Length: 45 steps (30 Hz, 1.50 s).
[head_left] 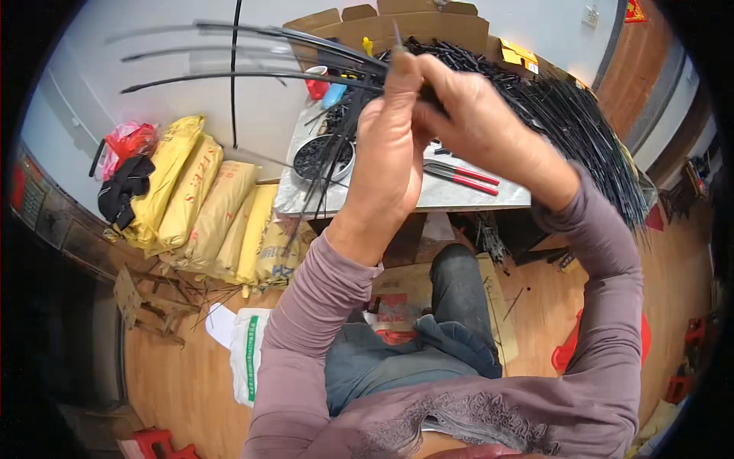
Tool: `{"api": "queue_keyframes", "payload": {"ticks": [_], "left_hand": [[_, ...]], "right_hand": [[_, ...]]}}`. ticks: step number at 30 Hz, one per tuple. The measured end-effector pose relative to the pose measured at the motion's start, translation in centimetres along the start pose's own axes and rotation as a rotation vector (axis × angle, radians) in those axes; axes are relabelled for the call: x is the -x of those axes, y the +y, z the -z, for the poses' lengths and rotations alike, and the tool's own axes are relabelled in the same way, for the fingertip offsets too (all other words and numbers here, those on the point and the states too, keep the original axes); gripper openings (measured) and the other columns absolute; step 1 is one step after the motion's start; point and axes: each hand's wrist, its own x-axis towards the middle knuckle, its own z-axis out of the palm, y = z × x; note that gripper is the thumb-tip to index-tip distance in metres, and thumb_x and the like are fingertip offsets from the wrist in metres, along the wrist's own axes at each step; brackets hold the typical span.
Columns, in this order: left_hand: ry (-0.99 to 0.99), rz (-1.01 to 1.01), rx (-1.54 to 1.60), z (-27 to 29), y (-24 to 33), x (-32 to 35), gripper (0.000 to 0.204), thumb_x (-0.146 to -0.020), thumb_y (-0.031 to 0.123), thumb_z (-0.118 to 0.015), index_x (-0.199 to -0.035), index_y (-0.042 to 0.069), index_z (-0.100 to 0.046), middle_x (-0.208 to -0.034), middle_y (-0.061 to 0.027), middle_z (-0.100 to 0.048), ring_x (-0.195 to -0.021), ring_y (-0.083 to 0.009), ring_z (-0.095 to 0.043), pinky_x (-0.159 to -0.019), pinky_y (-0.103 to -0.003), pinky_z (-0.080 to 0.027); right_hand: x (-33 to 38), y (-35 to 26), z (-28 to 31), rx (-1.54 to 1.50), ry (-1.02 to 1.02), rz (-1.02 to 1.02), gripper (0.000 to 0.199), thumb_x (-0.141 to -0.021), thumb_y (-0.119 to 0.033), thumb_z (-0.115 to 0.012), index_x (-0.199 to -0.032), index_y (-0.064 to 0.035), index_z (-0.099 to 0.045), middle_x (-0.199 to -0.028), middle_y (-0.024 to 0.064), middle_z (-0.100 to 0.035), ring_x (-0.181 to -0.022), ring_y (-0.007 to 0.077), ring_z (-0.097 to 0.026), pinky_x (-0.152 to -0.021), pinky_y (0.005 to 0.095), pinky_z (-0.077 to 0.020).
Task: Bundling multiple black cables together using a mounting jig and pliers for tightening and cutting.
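My left hand (388,149) is raised over the near side of the table, its fingers closed round a bunch of thin black rods (252,76). The rods fan out to the left and some hang down, blurred by motion. My right hand (482,115) meets it from the right, fingers curled in by the left thumb; what they grip is hidden. A thin pointed tip (397,34) sticks up above the left thumb. Below the hands, red-handled pliers (466,178) lie on the table (428,200). A round bowl (348,170) of small black pieces stands left of them.
Small black parts (459,61) are heaped at the back, before a cardboard wall (352,30). Long black rods (585,130) lie along the table's right side. Yellow sacks (206,206) stand at the left, near a wooden stool (149,306). A red stool (567,348) is at the right.
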Motion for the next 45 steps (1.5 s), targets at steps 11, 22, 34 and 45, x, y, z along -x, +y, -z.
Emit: {"api": "queue_keyframes", "payload": {"ticks": [11, 22, 34, 45], "left_hand": [[0.113, -0.211, -0.315, 1.2, 4.5, -5.3, 0.032, -0.095, 0.031, -0.054, -0.079, 0.005, -0.050, -0.054, 0.0006, -0.041, -0.042, -0.0103, -0.042, -0.041, -0.028, -0.037], [0.052, -0.366, -0.892, -1.8, 5.0, -10.5, 0.025, -0.093, 0.026, -0.058, -0.081, 0.003, -0.059, -0.057, -0.0016, -0.052, -0.051, -0.0115, -0.046, -0.048, -0.029, -0.036], [0.146, 0.181, -0.474, 7.0, 1.2, -10.5, 0.059, -0.080, 0.061, -0.063, -0.093, 0.004, -0.053, -0.079, -0.0084, -0.061, -0.067, -0.0213, -0.065, -0.063, -0.035, -0.056], [0.171, 0.200, -0.240, 4.7, 1.6, -10.8, 0.027, -0.101, 0.022, -0.042, -0.107, -0.003, -0.051, -0.103, -0.0213, -0.063, -0.094, -0.0358, -0.065, -0.081, -0.048, -0.057]], "right_hand": [[6.4, -1.4, -8.5, -0.806, 0.002, -0.398, 0.022, -0.095, -0.023, -0.052, -0.085, -0.0040, -0.055, -0.061, -0.0045, -0.044, -0.054, 0.0040, -0.040, -0.047, 0.0236, -0.0342], [-1.8, 3.5, -12.1, -0.680, 0.389, -0.292, 0.019, -0.086, -0.018, -0.065, -0.079, -0.0009, -0.059, -0.065, 0.0007, -0.054, -0.063, 0.0072, -0.047, -0.058, 0.0279, -0.0418], [2.0, 3.1, -12.5, -1.361, -0.184, -0.632, 0.020, -0.091, -0.023, -0.061, -0.082, -0.0068, -0.055, -0.062, -0.0013, -0.049, -0.049, 0.0088, -0.047, -0.046, 0.0249, -0.0421], [4.3, 1.9, -4.9, -1.248, 0.112, -0.655, 0.030, -0.093, -0.027, -0.060, -0.110, -0.0043, -0.051, -0.068, -0.0019, -0.051, -0.047, 0.0042, -0.044, -0.038, 0.0198, -0.0348]]}}
